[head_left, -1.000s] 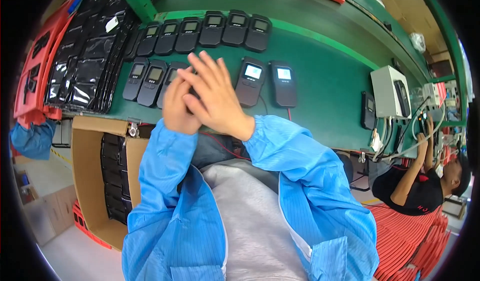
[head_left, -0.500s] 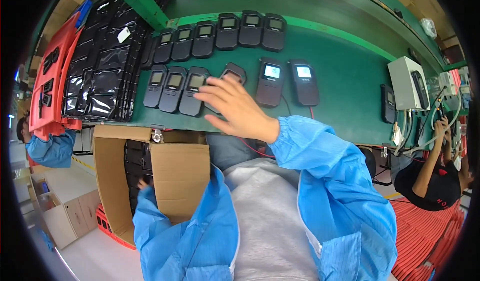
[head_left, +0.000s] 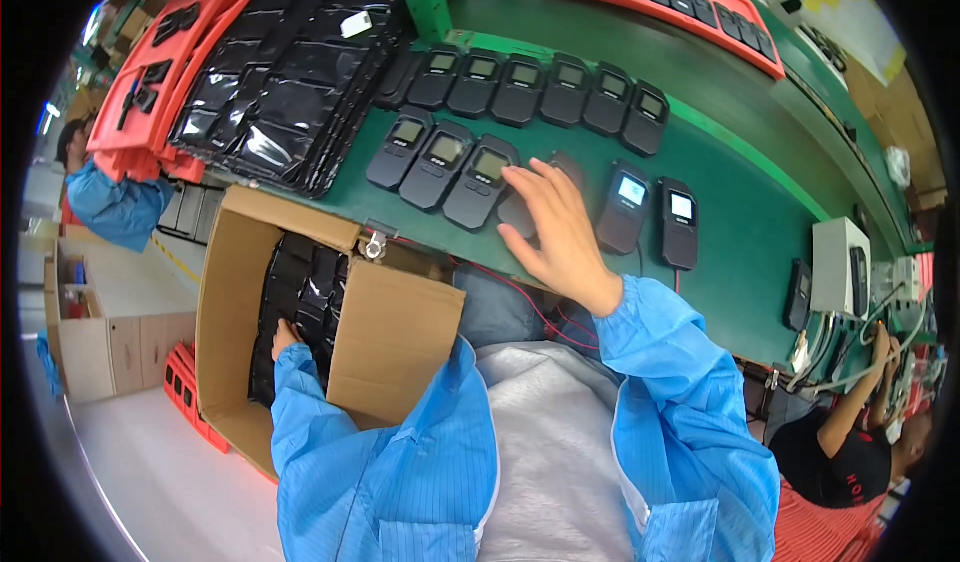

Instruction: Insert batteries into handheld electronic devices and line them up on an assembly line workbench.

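My right hand [head_left: 565, 237] is open over the bench, thumb and fingers spread. It partly covers a black handheld meter [head_left: 568, 167] at the right end of the front row; whether it touches the meter I cannot tell. Left of it lie several similar meters, among them one with a grey screen [head_left: 481, 184]. My left hand [head_left: 286, 338] reaches into an open cardboard box [head_left: 395, 337] below the bench edge. Its fingers look apart against a black plastic tray [head_left: 312, 282] inside, with their tips partly hidden.
A back row of dark meters [head_left: 518, 90] stands behind. Two meters with lit screens [head_left: 625, 207] lie to the right. Stacked black trays [head_left: 290, 72] and red trays [head_left: 150, 102] are at left, a white box [head_left: 838, 267] at right. Co-workers [head_left: 835, 452] are on both sides.
The view has swung, so the bench appears tilted and farther right. My left hand shows more fully inside the box. My right hand stays over the same meter, fingers spread.
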Tool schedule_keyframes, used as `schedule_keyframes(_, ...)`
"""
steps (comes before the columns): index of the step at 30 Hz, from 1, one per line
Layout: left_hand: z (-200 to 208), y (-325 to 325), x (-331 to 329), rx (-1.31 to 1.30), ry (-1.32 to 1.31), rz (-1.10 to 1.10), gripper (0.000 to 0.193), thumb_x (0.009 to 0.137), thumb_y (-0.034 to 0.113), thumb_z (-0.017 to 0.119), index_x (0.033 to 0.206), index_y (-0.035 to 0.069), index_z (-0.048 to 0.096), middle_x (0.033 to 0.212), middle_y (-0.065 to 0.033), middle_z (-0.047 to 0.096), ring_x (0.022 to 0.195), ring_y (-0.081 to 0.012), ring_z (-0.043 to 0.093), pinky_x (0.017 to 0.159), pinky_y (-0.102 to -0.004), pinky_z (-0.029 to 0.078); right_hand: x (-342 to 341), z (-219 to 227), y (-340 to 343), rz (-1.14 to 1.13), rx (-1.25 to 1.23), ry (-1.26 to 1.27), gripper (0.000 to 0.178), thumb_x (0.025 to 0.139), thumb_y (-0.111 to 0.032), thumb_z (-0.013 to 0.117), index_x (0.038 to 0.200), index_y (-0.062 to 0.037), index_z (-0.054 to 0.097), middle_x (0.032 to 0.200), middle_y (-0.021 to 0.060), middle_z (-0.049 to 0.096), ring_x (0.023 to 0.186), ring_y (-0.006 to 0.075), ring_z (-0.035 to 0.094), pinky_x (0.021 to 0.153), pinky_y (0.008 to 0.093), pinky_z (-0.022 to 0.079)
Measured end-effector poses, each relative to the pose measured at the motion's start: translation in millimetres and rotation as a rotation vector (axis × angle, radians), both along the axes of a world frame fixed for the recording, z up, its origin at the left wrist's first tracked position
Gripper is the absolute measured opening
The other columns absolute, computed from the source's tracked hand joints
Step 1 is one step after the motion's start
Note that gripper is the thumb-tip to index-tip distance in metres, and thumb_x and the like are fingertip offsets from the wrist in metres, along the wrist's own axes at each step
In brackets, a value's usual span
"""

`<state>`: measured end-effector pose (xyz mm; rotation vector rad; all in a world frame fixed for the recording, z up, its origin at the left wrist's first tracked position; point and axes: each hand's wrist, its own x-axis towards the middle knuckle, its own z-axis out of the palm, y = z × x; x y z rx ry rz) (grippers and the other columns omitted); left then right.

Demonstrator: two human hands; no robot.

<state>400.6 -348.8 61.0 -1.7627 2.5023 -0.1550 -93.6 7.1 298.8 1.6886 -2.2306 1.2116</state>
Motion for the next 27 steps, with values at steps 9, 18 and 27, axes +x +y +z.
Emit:
schedule_keyframes(9, 142.0, 34.9, 64.0, -0.362, 0.453, 0.003, 0.019, 0.097, 0.025, 0.06, 0.097, 0.007, 0.056, 0.082, -0.0116, 0.063, 0.07, -0.0273, 0.062, 0.065, -0.0391, 0.05, -1.7, 3.5, 1.4, 0.044, -0.066, -0.068, 0.051, 0.083, -0.01, 0.069, 0.131, -0.0044, 0.055, 0.13, 0.0138, 0.057, 0.128, 0.0366, 0.048, 0.107, 0.0442, 0.038)
schedule_keyframes(18, 348.0, -2.9, 6.3, -0.682, 0.9, -0.186, 0.019, 0.096, 0.022, 0.066, 0.09, 0.005, 0.059, 0.075, 0.0017, 0.055, 0.069, -0.0066, 0.049, 0.064, -0.0228, 0.041, 2.0, 4.4, 0.6, 0.064, -0.046, -0.059, 0.047, 0.083, -0.007, 0.067, 0.128, -0.0049, 0.056, 0.129, 0.0128, 0.058, 0.128, 0.0351, 0.049, 0.106, 0.0436, 0.039)
schedule_keyframes(27, 494.8, -121.5, -97.3, -0.559, 0.832, -0.444, 0.023, 0.095, 0.026, 0.067, 0.093, 0.004, 0.061, 0.079, 0.0023, 0.058, 0.074, -0.0054, 0.05, 0.068, -0.0226, 0.042, 2.1, -5.2, 9.8, 0.048, -0.08, -0.002, 0.037, 0.083, -0.008, 0.066, 0.12, -0.0058, 0.06, 0.126, 0.0132, 0.059, 0.125, 0.0355, 0.05, 0.105, 0.0459, 0.039)
